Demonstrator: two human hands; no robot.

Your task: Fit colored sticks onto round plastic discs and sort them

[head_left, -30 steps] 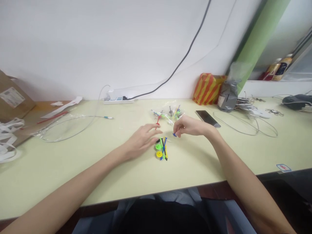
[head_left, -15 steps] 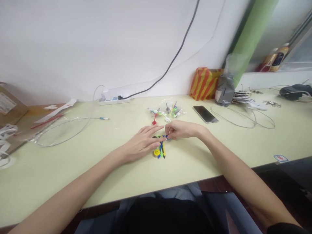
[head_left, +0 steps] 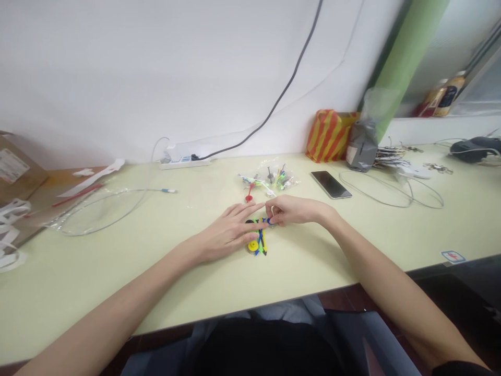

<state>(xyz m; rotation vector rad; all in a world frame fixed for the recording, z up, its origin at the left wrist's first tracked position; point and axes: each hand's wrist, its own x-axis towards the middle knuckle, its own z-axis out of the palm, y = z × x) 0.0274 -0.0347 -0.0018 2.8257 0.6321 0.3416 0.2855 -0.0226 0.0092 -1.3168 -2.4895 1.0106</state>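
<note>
My left hand (head_left: pixel 230 230) lies with its fingers stretched over a small cluster of coloured plastic pieces. Among them are a yellow round piece (head_left: pixel 253 246) and several slim pointed sticks (head_left: pixel 264 244) in blue, black, green and yellow. Partly under those fingers sits a black round piece (head_left: pixel 249 222). My right hand (head_left: pixel 291 210) is closed in a pinch on a small blue round piece (head_left: pixel 270 221) at the cluster's right edge, touching or nearly touching my left fingertips. Just beyond, a red round-ended stick (head_left: pixel 249 198) and a white one (head_left: pixel 270 192) lie loose.
Behind the hands is a clear plastic bag (head_left: pixel 279 177) of similar pieces. A phone (head_left: pixel 331 185) and a looped cable (head_left: pixel 410 196) lie to the right. Along the wall stand a striped bag (head_left: pixel 327 136) and a power strip (head_left: pixel 183 163); a cardboard box (head_left: pixel 18 167) is far left.
</note>
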